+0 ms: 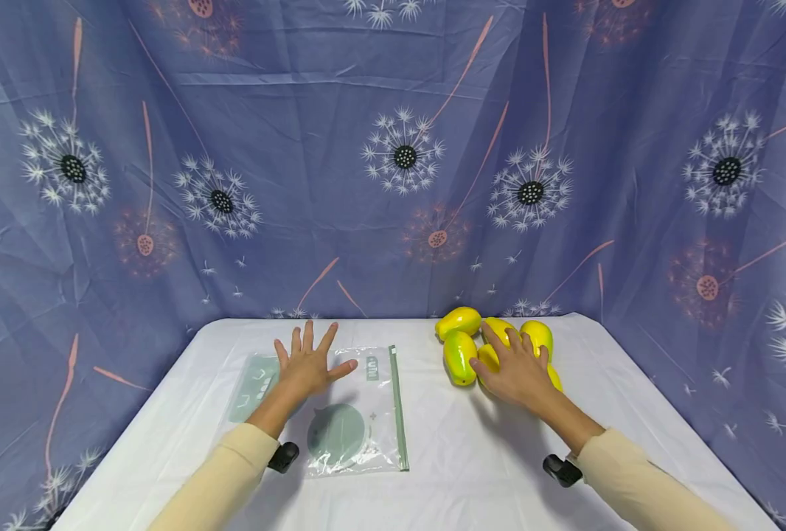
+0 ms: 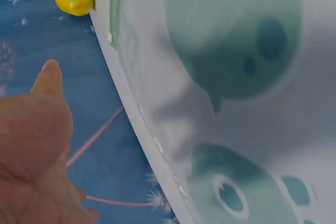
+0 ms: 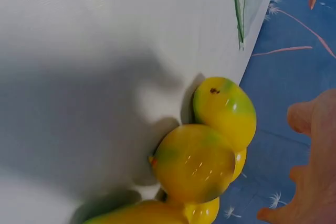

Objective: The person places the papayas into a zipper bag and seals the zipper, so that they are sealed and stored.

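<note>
My left hand (image 1: 305, 371) hovers over a clear zip bag (image 1: 373, 420) with green prints, its fingers spread and nothing in them. The bag lies flat on the white table, its green zip edge (image 1: 400, 413) toward the right. Over a cluster of yellow-green mangoes (image 1: 460, 358) my right hand (image 1: 515, 372) is held with fingers spread, hiding part of them. In the right wrist view, a mango (image 3: 195, 163) and its neighbours lie on the cloth beside the hand's shadow. The left wrist view shows the left thumb (image 2: 50, 80) stretched out above the bag.
A white cloth (image 1: 433, 494) covers the table, whose far edge meets a blue curtain (image 1: 340, 147) with dandelion prints. The curtain also runs along both sides. Each wrist wears a black camera, one on the left (image 1: 283, 457) and one on the right (image 1: 562, 470).
</note>
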Demonstrator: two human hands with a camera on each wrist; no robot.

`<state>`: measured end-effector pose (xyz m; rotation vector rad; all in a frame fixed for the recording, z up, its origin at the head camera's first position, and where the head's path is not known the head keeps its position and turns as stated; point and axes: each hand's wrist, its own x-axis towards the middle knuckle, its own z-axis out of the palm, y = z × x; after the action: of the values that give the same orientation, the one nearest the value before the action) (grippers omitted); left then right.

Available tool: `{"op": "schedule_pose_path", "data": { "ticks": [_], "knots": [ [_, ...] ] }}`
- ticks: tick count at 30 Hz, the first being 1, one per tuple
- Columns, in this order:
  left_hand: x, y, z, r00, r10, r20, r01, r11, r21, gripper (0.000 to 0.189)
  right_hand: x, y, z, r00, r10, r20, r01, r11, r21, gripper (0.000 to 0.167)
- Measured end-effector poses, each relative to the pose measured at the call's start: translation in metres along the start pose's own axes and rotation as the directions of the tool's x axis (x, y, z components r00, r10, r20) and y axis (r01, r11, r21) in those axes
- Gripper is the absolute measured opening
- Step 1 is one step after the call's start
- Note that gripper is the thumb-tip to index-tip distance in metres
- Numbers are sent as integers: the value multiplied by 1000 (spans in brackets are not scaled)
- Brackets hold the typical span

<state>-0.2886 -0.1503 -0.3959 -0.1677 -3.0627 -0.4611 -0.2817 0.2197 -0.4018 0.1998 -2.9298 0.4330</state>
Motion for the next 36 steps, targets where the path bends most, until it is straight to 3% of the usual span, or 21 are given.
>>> {"op": "schedule_pose_path", "data": {
  "ticks": [6,15,21,31,36],
  "knots": [
    [4,16,11,999,29,14,-28,998,-54,88,5,-8,6,1000,-8,11,8,999,45,75],
    [14,42,34,998,62,33,-58,994,-97,87,14,-20,14,999,-45,-25,45,999,26,77],
    [10,62,45,991,107,78,-95,985,-145,81,19,-25,16,999,-41,-32,43,997,58,82],
    [7,76,67,979,130,160,-103,981,-166,73,32,-27,13,999,-11,-40,19,979,204,89],
    [4,80,73,975,133,177,-102,980,-170,69,40,-26,15,999,33,-16,-26,946,322,88]
  ]
}}
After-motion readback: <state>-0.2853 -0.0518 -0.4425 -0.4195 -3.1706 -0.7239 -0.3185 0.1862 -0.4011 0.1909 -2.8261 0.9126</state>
